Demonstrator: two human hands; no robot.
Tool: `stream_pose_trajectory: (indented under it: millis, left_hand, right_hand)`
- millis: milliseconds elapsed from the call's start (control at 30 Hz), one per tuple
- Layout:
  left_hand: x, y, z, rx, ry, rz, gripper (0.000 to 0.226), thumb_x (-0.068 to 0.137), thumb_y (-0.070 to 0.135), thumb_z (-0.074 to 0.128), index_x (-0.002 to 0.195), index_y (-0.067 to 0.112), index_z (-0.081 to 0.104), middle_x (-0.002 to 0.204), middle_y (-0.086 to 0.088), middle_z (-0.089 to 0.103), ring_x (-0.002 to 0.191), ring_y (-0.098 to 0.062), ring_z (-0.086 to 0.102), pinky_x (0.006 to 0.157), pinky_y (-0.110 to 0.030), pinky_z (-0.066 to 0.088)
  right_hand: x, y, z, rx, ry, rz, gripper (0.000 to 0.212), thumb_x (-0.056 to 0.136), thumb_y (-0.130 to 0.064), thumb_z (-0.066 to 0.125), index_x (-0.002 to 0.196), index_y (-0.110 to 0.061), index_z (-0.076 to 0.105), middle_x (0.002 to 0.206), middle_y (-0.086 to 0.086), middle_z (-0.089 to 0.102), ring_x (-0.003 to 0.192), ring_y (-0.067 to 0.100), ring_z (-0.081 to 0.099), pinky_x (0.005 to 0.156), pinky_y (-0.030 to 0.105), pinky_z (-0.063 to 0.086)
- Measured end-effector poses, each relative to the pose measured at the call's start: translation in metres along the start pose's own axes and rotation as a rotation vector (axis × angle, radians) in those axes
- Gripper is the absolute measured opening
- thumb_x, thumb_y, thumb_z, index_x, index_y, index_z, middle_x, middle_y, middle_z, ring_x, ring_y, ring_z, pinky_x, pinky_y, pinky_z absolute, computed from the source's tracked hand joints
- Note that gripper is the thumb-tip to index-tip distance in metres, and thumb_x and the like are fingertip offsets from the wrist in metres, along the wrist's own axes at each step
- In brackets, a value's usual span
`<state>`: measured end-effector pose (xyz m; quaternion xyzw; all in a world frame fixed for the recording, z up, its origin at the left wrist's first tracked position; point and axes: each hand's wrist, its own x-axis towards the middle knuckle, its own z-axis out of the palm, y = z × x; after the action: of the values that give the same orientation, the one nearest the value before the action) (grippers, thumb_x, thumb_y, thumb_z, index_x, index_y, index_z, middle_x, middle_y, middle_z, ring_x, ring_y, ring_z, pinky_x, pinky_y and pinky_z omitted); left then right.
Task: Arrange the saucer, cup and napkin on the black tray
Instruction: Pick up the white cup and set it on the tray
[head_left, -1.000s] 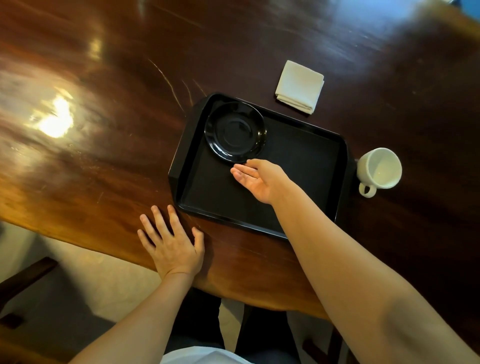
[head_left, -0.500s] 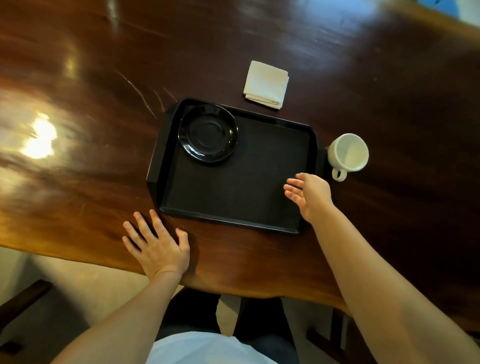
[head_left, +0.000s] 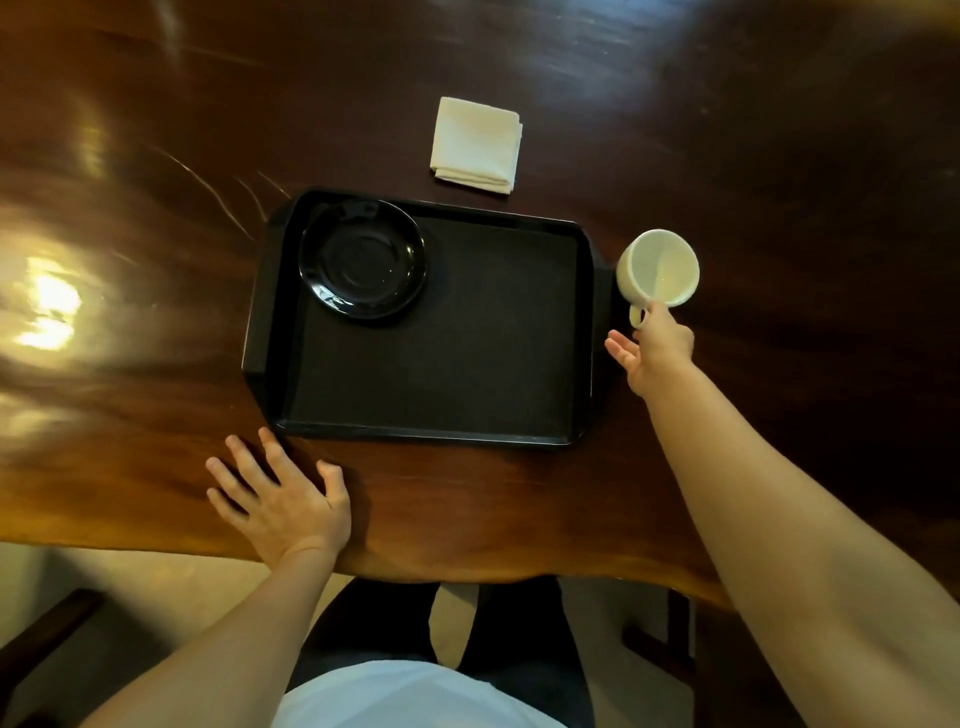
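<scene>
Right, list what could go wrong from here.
1. The right hand meets the white cup only at its handle; a thin pinch might let it tip.
2. The cup sits close beside the black tray; lifting low could clip the rim.
3. The saucer is dark on black, so easy to misjudge.

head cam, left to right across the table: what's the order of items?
Left hand → black saucer → folded napkin → white cup. The black tray spans from the saucer almost to the cup, and the right hand sits below the cup, so neither is ranked.
</scene>
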<state>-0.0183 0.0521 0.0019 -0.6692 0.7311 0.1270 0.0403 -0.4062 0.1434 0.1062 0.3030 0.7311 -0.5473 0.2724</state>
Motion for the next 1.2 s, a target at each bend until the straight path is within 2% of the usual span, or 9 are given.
stream_pose_trajectory:
  millis: [167,333,400,500,633,800,967,1200]
  left_hand:
    - [0.001,-0.001,0.004,-0.009,0.028,0.01,0.081,0.094,0.051,0.04,0.162,0.01,0.028,0.171,-0.021,0.018,0.159,-0.046,0.009,0.126,-0.06,0.004]
    - [0.001,-0.002,0.007,-0.015,0.051,0.007,0.08,0.094,0.052,0.039,0.161,0.011,0.028,0.171,-0.021,0.019,0.158,-0.046,0.009,0.125,-0.061,0.005]
    - [0.002,-0.002,0.008,-0.017,0.055,0.006,0.08,0.093,0.052,0.039,0.161,0.011,0.028,0.171,-0.021,0.019,0.158,-0.046,0.009,0.125,-0.061,0.005]
    - [0.002,-0.002,0.008,-0.019,0.059,0.009,0.08,0.093,0.052,0.039,0.161,0.011,0.027,0.171,-0.021,0.018,0.158,-0.046,0.009,0.125,-0.061,0.005]
    - [0.001,-0.003,0.009,-0.028,0.074,0.013,0.08,0.093,0.051,0.04,0.162,0.011,0.027,0.171,-0.021,0.018,0.159,-0.046,0.009,0.126,-0.061,0.005]
    - [0.001,-0.004,0.01,-0.036,0.093,0.02,0.08,0.094,0.051,0.039,0.162,0.011,0.027,0.171,-0.02,0.017,0.159,-0.045,0.009,0.125,-0.061,0.005]
    - [0.001,-0.004,0.011,-0.037,0.088,0.021,0.079,0.094,0.051,0.039,0.162,0.011,0.026,0.171,-0.02,0.018,0.159,-0.045,0.009,0.126,-0.061,0.004]
    - [0.0,-0.003,0.009,-0.052,0.09,0.021,0.08,0.093,0.051,0.038,0.161,0.011,0.026,0.17,-0.022,0.018,0.158,-0.046,0.009,0.125,-0.061,0.004]
  right_hand:
    - [0.017,-0.005,0.002,0.021,-0.014,0.057,0.047,0.096,-0.035,0.059,0.137,-0.015,0.048,0.116,0.012,0.058,0.092,0.024,0.064,0.063,0.033,0.056]
    - [0.03,-0.007,0.002,-0.021,-0.094,0.091,0.048,0.097,-0.04,0.056,0.138,-0.018,0.046,0.119,0.012,0.06,0.092,0.024,0.062,0.069,0.033,0.052]
    - [0.034,-0.007,0.0,-0.028,-0.116,0.104,0.044,0.096,-0.042,0.055,0.134,-0.019,0.049,0.109,0.011,0.061,0.084,0.02,0.061,0.061,0.028,0.05]
    - [0.042,-0.007,-0.003,-0.017,-0.152,0.143,0.039,0.096,-0.042,0.051,0.127,-0.019,0.053,0.083,0.005,0.051,0.059,0.012,0.045,0.045,0.022,0.035]
    - [0.05,-0.008,-0.003,-0.09,-0.185,0.161,0.036,0.099,-0.044,0.041,0.118,-0.016,0.052,0.066,0.001,0.034,0.046,0.01,0.028,0.038,0.022,0.024]
    - [0.051,-0.01,-0.002,-0.132,-0.179,0.131,0.04,0.102,-0.046,0.034,0.122,-0.014,0.049,0.063,0.0,0.031,0.044,0.008,0.025,0.036,0.021,0.024]
    - [0.045,-0.012,-0.007,-0.158,-0.163,0.102,0.041,0.102,-0.049,0.036,0.117,-0.013,0.051,0.063,0.0,0.031,0.045,0.008,0.025,0.038,0.021,0.024]
    - [0.025,-0.019,-0.01,-0.134,-0.19,0.042,0.044,0.101,-0.047,0.037,0.12,-0.01,0.052,0.059,-0.001,0.032,0.042,0.008,0.027,0.038,0.022,0.025]
